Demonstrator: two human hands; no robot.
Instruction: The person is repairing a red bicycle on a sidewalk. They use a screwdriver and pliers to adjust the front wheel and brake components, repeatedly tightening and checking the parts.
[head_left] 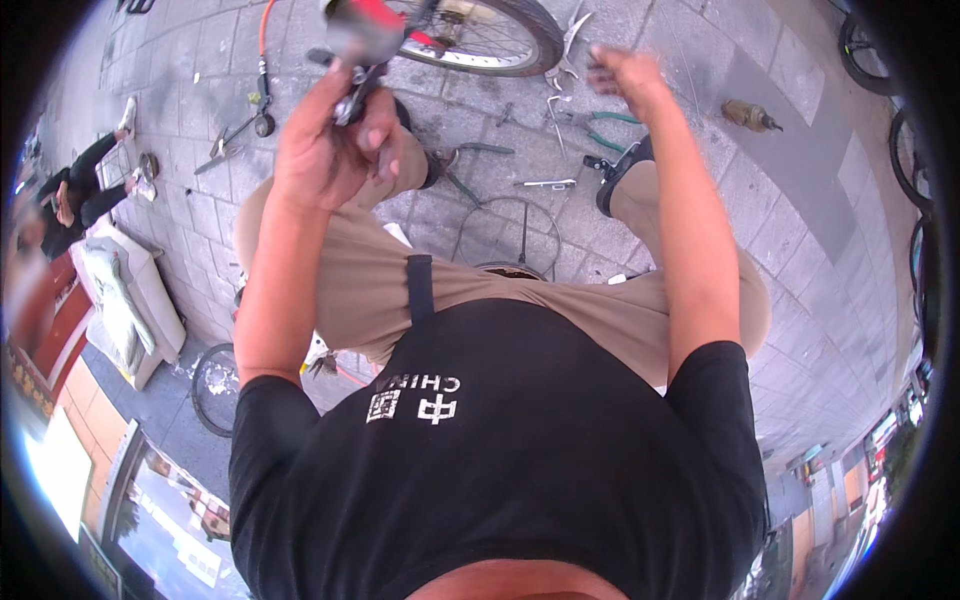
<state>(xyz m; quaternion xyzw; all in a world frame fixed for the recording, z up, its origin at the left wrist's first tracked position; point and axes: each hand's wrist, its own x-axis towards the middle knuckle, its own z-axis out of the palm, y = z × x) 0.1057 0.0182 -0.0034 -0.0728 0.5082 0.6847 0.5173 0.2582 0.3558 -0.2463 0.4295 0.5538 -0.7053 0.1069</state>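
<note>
My left hand (335,150) is raised over my left knee, its fingers closed round a dark metal bicycle part (352,98). Just beyond it is a blurred red and silver piece (368,28); how the two join is unclear. A bicycle wheel (552,45) with a black tyre stands at the top, right of these parts. To the right of that wheel, my right hand (632,82) is in the air with loosely stretched, slightly blurred fingers and nothing visible in it. Beneath it on the paving lie green-handled pliers (612,117) and pale metal tools (572,42).
A silver tool (548,184) and a thin hoop (558,240) lie between my feet. At right lies a brown bottle (748,115). An orange hose (264,40) runs at upper left. A person (85,190) sits far left near a worn armchair (145,300); bicycle wheels (865,55) line the right edge.
</note>
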